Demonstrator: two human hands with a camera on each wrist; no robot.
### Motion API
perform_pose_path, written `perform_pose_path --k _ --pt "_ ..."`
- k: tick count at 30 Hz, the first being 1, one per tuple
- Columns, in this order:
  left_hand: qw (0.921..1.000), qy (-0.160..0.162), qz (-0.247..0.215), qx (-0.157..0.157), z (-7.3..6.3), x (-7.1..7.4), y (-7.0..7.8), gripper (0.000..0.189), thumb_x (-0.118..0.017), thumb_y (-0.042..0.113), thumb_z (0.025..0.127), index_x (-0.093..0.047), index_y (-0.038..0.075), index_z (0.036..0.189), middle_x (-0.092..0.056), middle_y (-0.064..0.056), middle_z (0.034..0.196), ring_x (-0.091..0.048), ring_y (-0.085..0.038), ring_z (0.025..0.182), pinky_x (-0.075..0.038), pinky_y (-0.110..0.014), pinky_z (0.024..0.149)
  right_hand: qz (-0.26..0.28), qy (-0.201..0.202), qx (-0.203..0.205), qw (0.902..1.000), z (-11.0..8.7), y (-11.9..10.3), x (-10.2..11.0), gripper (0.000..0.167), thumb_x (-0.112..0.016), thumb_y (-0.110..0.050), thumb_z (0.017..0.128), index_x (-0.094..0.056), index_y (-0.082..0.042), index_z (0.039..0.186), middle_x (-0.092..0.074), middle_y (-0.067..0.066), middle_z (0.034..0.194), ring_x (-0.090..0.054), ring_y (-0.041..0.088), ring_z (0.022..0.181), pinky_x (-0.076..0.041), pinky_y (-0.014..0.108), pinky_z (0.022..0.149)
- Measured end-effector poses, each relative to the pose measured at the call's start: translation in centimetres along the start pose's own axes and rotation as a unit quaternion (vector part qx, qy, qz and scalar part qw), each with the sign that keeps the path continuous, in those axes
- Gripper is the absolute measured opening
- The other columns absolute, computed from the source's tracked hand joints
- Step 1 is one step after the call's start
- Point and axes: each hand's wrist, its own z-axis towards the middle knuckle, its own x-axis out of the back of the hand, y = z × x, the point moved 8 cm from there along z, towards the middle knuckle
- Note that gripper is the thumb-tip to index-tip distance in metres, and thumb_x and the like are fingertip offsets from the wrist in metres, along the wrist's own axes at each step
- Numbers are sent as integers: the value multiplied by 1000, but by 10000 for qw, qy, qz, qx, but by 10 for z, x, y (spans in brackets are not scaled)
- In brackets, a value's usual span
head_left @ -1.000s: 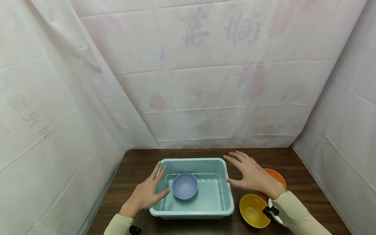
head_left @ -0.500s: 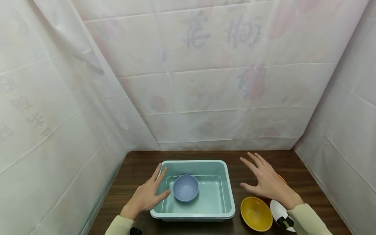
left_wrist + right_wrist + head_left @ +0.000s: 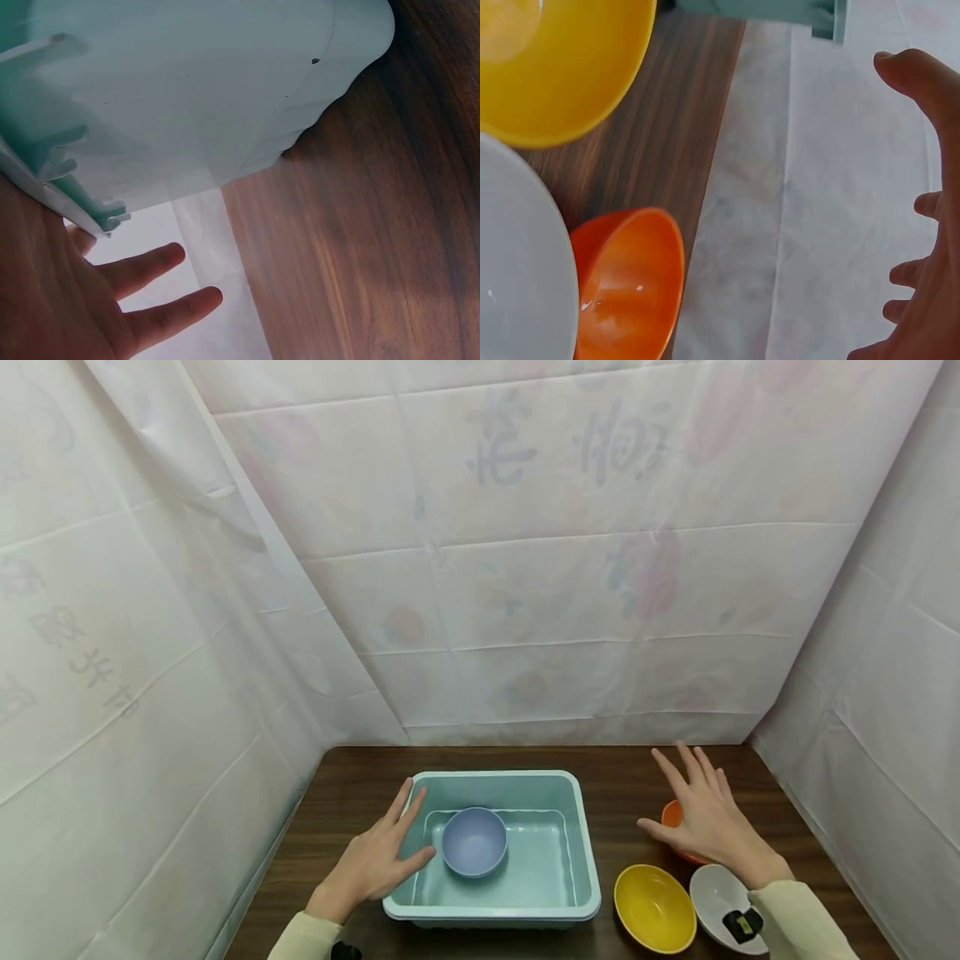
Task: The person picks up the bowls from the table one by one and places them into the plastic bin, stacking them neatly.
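Observation:
A pale teal plastic basin [image 3: 540, 877] stands on the dark wooden table, with a periwinkle-blue bowl [image 3: 474, 842] inside it, left of its middle. My left hand [image 3: 372, 857] is at the basin's left rim, fingers spread, holding nothing; the left wrist view has the basin's outer wall [image 3: 187, 97] beside the fingers. To the basin's right, my right hand [image 3: 708, 818] hovers with fingers spread over an orange bowl [image 3: 672, 814], partly covering it in the head view. A yellow bowl [image 3: 655, 908] and a white bowl [image 3: 712, 897] sit nearer the front, the white one partly behind the wrist strap.
White printed cloth [image 3: 555, 585] hangs behind the table and along both sides. The wooden table [image 3: 607, 777] ends at the back cloth. In the right wrist view the yellow, white and orange bowls lie close together.
My right hand has moved right, away from the basin's right rim, so the white bowl shows more. The left hand keeps its place at the rim. The head view has shifted slightly.

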Motion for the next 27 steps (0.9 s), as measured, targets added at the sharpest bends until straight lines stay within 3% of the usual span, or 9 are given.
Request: perform_pose_path --k 12,27 --pt "10000 -16 -40 19 0 0 1 90 -56 62 98 -11 26 167 7 7 174 -58 -35 133 -37 -27 44 174 -498 -800 9954 6 46 -21 126 -75 -68 81 5 -22 167 7 33 168 0 65 149 -6 90 100" --pt "9999 -32 -109 105 0 0 1 90 -54 66 97 -11 29 167 8 9 174 -62 -34 127 -37 -28 43 322 -1621 -1303 9776 -4 79 -62 119 -76 -65 81 -13 -6 163 -5 45 158 -10 74 139 -17 92 93"
